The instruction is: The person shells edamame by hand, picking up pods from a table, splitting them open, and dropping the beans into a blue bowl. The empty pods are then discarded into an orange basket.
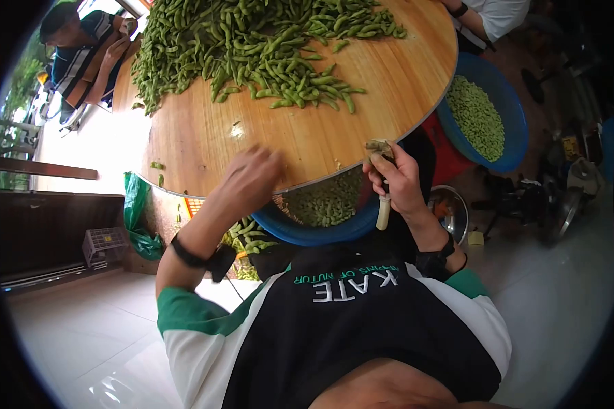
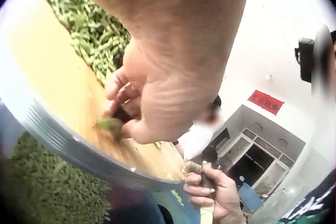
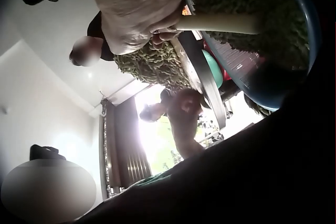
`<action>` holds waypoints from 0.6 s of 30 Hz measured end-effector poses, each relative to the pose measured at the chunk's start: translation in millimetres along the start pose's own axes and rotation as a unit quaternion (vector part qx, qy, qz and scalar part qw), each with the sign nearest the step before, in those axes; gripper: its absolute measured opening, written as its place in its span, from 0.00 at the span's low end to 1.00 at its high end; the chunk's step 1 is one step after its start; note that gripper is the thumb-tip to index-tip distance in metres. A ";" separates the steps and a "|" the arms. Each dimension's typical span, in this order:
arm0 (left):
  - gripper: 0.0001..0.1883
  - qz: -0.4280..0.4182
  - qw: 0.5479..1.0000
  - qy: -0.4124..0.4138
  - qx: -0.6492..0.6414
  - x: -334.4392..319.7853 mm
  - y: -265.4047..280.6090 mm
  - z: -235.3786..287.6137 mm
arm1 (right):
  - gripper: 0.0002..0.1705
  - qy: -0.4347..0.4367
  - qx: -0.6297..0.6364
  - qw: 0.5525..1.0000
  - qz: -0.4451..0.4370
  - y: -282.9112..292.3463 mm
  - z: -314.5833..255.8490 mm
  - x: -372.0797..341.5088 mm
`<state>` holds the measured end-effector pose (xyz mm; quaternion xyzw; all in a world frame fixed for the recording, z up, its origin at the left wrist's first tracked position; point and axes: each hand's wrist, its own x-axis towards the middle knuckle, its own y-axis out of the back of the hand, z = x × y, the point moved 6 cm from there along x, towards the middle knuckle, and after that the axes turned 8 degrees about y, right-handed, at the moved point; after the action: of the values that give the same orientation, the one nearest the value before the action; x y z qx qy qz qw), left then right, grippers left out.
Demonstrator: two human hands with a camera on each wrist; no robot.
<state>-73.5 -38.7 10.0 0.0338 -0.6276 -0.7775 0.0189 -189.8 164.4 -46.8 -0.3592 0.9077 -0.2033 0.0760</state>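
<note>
My left hand is low over the near edge of the round wooden table, blurred in the head view. In the left wrist view its thumb and fingers pinch a green soybean pod close above the tabletop. Just past the table edge, my right hand grips a slim tool with a pale handle that sticks out below the fist. A brownish wrapping shows at the fingertips of this hand. The tool's other end is hidden by the fingers.
A big heap of soybean pods covers the table's far side. Under the near edge, a blue basin holds shelled beans; another blue tub of beans stands at right. A metal bowl is beside my right forearm. Two other people sit around the table.
</note>
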 end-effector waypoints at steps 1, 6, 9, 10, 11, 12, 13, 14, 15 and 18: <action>0.06 -0.035 0.998 0.039 0.028 -23.3 3.4 -15.8 | 0.14 -0.001 0.003 1.000 -0.004 2.0 3.5 0.7; 0.04 -0.153 0.972 0.130 0.119 -55.9 30.5 -52.2 | 0.16 -0.034 0.050 0.997 -0.044 -15.7 13.3 3.6; 0.08 0.117 0.987 0.083 -0.077 0.9 46.7 -46.6 | 0.16 -0.054 0.062 0.995 -0.063 -30.7 18.4 6.3; 0.09 0.142 0.983 0.059 -0.096 21.8 40.7 -44.4 | 0.16 -0.055 0.053 0.995 -0.068 -34.7 18.4 6.4; 0.11 0.168 0.978 0.036 -0.117 40.8 32.9 -44.6 | 0.18 -0.056 0.047 0.995 -0.069 -37.3 17.6 6.2; 0.11 0.188 0.979 0.009 -0.075 57.4 22.7 -46.5 | 0.18 -0.055 0.041 0.995 -0.068 -39.3 16.6 5.3; 0.11 0.179 0.981 0.021 -0.066 69.2 11.9 -50.8 | 0.17 -0.054 0.047 0.996 -0.061 -40.3 15.6 4.4; 0.11 0.170 0.983 0.033 -0.057 77.4 2.8 -55.2 | 0.17 -0.053 0.053 0.996 -0.054 -40.1 14.5 4.0; 0.11 0.174 0.982 0.032 -0.059 79.7 2.4 -53.9 | 0.20 -0.038 0.038 0.996 -0.065 -40.0 15.3 4.2; 0.10 0.192 0.980 0.031 -0.049 65.7 -1.6 -47.8 | 0.21 -0.087 0.038 0.993 -0.071 -40.5 16.8 1.3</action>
<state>-135.4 -89.7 -3.5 -0.0638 -0.5826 -0.7879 0.1891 -160.8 131.5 -44.8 -0.4363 0.8614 -0.2104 0.1531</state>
